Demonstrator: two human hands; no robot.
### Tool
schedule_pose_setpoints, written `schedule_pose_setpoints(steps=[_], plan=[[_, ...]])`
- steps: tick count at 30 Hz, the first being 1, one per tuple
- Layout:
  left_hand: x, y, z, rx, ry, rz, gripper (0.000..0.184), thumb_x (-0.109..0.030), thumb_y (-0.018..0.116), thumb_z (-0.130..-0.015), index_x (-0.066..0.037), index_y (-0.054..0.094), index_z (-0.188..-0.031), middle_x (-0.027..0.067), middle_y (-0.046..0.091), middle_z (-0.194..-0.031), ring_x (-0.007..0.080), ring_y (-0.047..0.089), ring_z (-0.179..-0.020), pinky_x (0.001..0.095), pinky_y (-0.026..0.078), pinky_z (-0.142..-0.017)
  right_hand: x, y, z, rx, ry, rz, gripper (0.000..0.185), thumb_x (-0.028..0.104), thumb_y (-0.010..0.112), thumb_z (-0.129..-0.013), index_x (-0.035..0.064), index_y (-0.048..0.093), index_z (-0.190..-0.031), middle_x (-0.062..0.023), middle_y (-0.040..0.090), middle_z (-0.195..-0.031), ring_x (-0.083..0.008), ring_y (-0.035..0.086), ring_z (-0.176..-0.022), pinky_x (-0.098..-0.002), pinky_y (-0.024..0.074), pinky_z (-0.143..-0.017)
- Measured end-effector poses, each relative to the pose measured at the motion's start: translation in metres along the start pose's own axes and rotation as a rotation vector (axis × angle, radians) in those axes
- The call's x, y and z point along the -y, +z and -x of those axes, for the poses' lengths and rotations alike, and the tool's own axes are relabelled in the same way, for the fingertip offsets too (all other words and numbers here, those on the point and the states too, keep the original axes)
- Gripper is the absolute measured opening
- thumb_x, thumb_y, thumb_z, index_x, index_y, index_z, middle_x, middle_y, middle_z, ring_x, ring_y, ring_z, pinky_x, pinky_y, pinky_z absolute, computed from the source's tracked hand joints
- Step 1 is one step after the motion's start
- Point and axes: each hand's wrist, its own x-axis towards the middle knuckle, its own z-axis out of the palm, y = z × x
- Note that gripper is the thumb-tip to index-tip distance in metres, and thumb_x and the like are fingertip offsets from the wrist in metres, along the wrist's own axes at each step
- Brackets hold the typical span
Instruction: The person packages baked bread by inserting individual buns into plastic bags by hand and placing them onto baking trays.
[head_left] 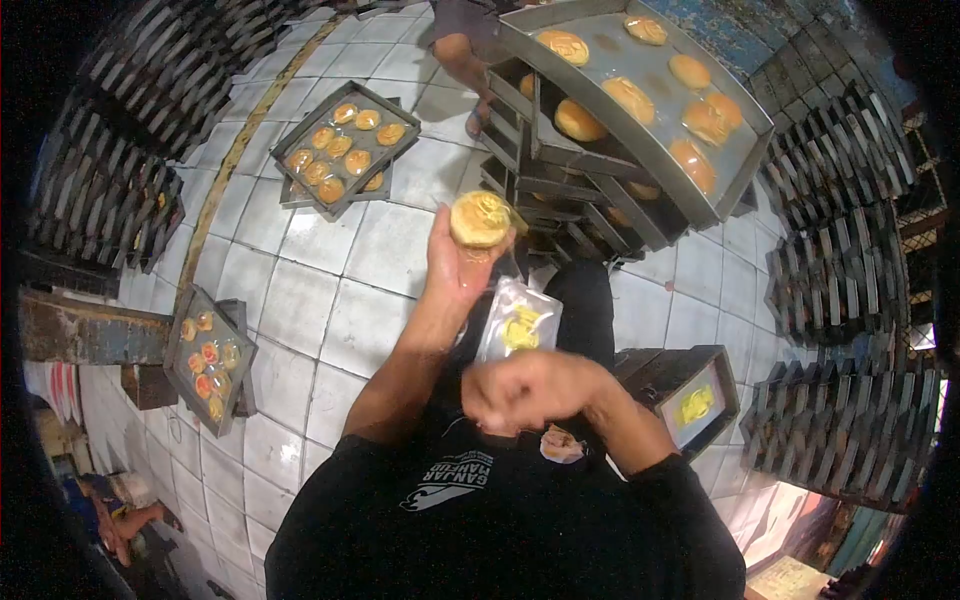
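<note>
My left hand (462, 265) is raised over the floor, its fingers around a round golden bun (480, 219) with yellow topping. Thin clear plastic seems to hang at the bun's right side. Close to my chest, my right hand (530, 390) is curled and smeared by motion, so I cannot tell what its fingers hold. Just beyond it, on my lap, lies a clear plastic-covered tray or pack (540, 300) with yellow strips (520, 327) in it.
A stack of metal trays (640, 225) holding buns rises ahead on the right. Bun trays lie on the tiles at left (290, 195) and far left (180, 370). A box (722, 425) with yellow pieces stands at right. A person's leg (462, 62) is ahead; tray stacks (850, 280) line the sides.
</note>
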Motion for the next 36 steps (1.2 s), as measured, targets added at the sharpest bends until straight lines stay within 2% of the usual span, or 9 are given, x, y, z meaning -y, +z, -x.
schedule_pose_setpoints(steps=[5,9,14,18,21,25,27,30,36], plan=[[-0.01,0.009,0.019,0.012,0.042,0.042,0.073,-0.062,0.03,-0.106,-0.002,0.051,-0.143,0.0193,0.059,-0.139,0.0368,0.055,-0.129,0.061,0.044,-0.108,-0.021,-0.017,-0.004,-0.609,0.132,0.091,0.015,0.006,0.071,-0.095,0.004,0.056,-0.097,-0.0098,0.072,-0.097,-0.0119,0.066,-0.085,-0.0246,0.0539,-0.071],[0.007,0.01,0.021,0.054,-0.056,0.006,0.077,-0.065,0.03,-0.105,0.0,0.051,-0.141,0.0208,0.061,-0.133,0.0387,0.062,-0.118,0.0554,0.053,-0.1,-0.021,-0.021,-0.015,-0.595,0.085,0.38,0.017,0.007,0.069,-0.096,0.0028,0.054,-0.102,-0.0108,0.071,-0.094,-0.0158,0.067,-0.079,-0.03,0.0533,-0.065],[0.021,0.005,0.007,0.007,-0.041,-0.09,0.067,-0.059,0.033,-0.107,-0.002,0.06,-0.128,0.0177,0.067,-0.123,0.034,0.065,-0.111,0.05,0.056,-0.094,-0.039,-0.027,-0.013,-0.449,-0.009,0.617,0.021,0.009,0.07,-0.093,0.0007,0.052,-0.099,-0.0116,0.065,-0.082,-0.0234,0.065,-0.074,-0.0379,0.0481,-0.061],[-0.005,-0.004,0.002,-0.009,0.006,-0.01,0.063,-0.055,0.033,-0.108,-0.003,0.061,-0.13,0.0173,0.068,-0.125,0.0322,0.066,-0.113,0.05,0.054,-0.098,0.003,-0.016,0.013,0.125,0.302,0.07,0.021,0.007,0.069,-0.089,0.0012,0.049,-0.092,-0.014,0.067,-0.088,-0.0325,0.067,-0.076,-0.0406,0.0521,-0.067],[-0.019,0.019,0.056,-0.08,-0.001,-0.147,0.062,-0.049,0.03,-0.11,0.0,0.058,-0.135,0.0186,0.067,-0.13,0.0326,0.064,-0.12,0.0519,0.053,-0.101,-0.025,-0.016,0.014,-0.767,-0.037,0.637,0.035,0.003,0.077,-0.081,0.0024,0.058,-0.111,-0.0142,0.066,-0.1,-0.0232,0.068,-0.09,-0.0331,0.0552,-0.072],[-0.008,0.005,0.086,0.172,-0.4,-0.038,0.052,-0.037,0.033,-0.113,0.003,0.055,-0.139,0.018,0.06,-0.141,0.03,0.062,-0.125,0.044,0.048,-0.11,-0.018,-0.003,0.004,-0.701,-0.266,1.088,0.036,0.009,0.084,-0.073,0.0042,0.068,-0.105,-0.0086,0.068,-0.106,-0.0331,0.067,-0.091,-0.0373,0.0571,-0.077],[-0.008,-0.009,0.063,0.043,0.163,-0.696,0.051,-0.037,0.046,-0.111,0.001,0.053,-0.143,0.0148,0.062,-0.137,0.0226,0.06,-0.125,0.0364,0.047,-0.107,-0.029,-0.016,0.0,-0.701,-0.231,1.06,0.023,0.011,0.079,-0.083,0.002,0.07,-0.102,-0.0097,0.069,-0.101,-0.0302,0.068,-0.086,-0.0363,0.057,-0.075],[-0.014,-0.006,0.058,0.162,0.164,-0.804,0.046,-0.034,0.05,-0.11,0.003,0.061,-0.135,0.0115,0.068,-0.124,0.0189,0.063,-0.116,0.0333,0.049,-0.101,-0.048,-0.039,-0.008,-0.937,0.346,0.326,0.021,0.018,0.063,-0.101,-0.0021,0.068,-0.105,-0.0175,0.07,-0.09,-0.0231,0.07,-0.075,-0.0323,0.0544,-0.071],[-0.001,-0.006,0.038,0.182,0.639,-0.983,0.027,-0.018,0.059,-0.106,0.003,0.072,-0.095,0.0049,0.069,-0.093,0.0093,0.06,-0.081,0.0265,0.048,-0.073,-0.039,-0.042,-0.02,-0.88,-0.008,0.701,0.021,0.015,0.065,-0.1,-0.0035,0.065,-0.091,-0.0156,0.062,-0.078,-0.0267,0.063,-0.067,-0.0375,0.0495,-0.064]])
